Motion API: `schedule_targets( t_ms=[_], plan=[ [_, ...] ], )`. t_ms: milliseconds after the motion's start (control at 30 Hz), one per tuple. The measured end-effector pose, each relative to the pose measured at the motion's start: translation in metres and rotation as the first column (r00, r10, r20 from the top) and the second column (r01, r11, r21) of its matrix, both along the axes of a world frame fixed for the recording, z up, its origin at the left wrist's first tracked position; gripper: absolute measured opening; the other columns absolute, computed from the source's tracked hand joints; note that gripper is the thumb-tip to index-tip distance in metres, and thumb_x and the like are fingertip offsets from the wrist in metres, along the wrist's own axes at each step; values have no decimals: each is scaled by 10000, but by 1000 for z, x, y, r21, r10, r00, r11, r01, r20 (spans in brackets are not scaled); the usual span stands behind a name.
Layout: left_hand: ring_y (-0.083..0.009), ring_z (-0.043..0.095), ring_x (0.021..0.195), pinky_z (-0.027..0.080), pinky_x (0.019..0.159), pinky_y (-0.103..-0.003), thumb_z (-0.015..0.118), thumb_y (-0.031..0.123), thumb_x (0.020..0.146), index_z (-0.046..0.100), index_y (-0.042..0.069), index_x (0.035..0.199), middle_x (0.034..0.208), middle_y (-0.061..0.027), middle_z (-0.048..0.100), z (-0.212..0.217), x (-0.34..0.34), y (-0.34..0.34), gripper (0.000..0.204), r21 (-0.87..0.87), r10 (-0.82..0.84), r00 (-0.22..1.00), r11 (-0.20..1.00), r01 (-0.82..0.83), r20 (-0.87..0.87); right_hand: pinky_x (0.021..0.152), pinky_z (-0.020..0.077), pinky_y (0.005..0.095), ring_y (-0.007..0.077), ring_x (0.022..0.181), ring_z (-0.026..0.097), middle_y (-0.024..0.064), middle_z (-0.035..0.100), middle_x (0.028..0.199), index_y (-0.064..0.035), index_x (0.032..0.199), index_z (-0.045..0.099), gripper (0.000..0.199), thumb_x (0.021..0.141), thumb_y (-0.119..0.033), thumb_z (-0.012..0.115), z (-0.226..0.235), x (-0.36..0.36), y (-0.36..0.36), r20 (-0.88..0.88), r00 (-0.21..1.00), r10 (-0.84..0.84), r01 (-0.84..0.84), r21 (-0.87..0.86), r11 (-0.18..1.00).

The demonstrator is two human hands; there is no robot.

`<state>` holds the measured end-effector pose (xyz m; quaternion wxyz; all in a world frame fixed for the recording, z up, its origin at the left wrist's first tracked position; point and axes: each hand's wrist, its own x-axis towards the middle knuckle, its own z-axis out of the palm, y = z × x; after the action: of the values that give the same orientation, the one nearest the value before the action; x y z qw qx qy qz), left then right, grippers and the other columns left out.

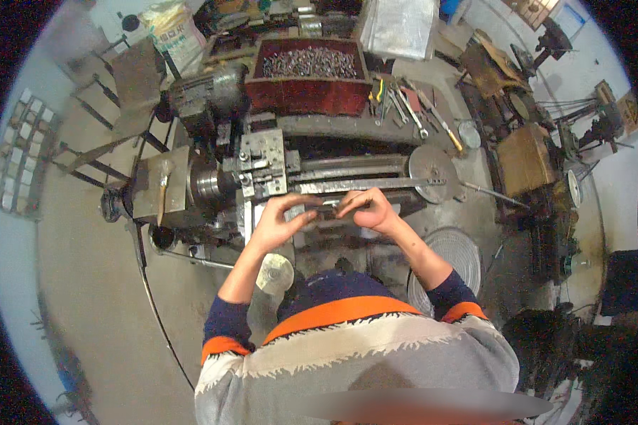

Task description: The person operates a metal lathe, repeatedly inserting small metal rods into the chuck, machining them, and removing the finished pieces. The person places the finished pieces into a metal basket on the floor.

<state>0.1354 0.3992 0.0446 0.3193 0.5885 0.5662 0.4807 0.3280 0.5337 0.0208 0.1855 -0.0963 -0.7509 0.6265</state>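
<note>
In front of my body, both hands meet over the near edge of a metal lathe (354, 185). My right hand (372, 211) is closed, its fingertips pinching a small shiny metal piece (330, 203); its exact kind is too small to make out. My left hand (280, 221) faces it from the other side, thumb and forefinger apart in a curve, fingertips close to the piece. Whether they touch it I cannot tell. Just beyond my left hand sits the lathe's tool block (264, 159), with the round chuck (211, 185) to its left.
A dark red box (308, 95) of small metal parts stands behind the lathe. Wrenches and other hand tools (411, 110) lie right of it. A brush (163, 191) rests on the headstock. A round metal disc (432, 170) sits at the bed's right end. More machines (524, 159) stand at right.
</note>
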Motion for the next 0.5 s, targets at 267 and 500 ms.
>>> schedule_targets(
  t_ms=[267, 500],
  plan=[
    [-124, 590, 772, 455, 701, -247, 618, 81, 745, 602, -49, 907, 836, -99, 644, -11, -33, -70, 209, -323, 283, 957, 913, -250, 60, 644, 480, 314, 184, 670, 599, 106, 647, 774, -67, 846, 664, 237, 641, -171, 606, -7, -88, 136, -81, 953, -292, 298, 432, 851],
    [-111, 565, 702, 449, 640, -246, 638, 117, 734, 609, -36, 893, 786, -69, 635, -10, -30, -97, 222, -328, 455, 884, 855, -401, 106, 840, 415, 311, 257, 978, 543, 133, 578, 1003, -64, 964, 612, 409, 558, -76, 569, -3, -106, 73, -167, 954, -250, 299, 462, 835]
  ],
)
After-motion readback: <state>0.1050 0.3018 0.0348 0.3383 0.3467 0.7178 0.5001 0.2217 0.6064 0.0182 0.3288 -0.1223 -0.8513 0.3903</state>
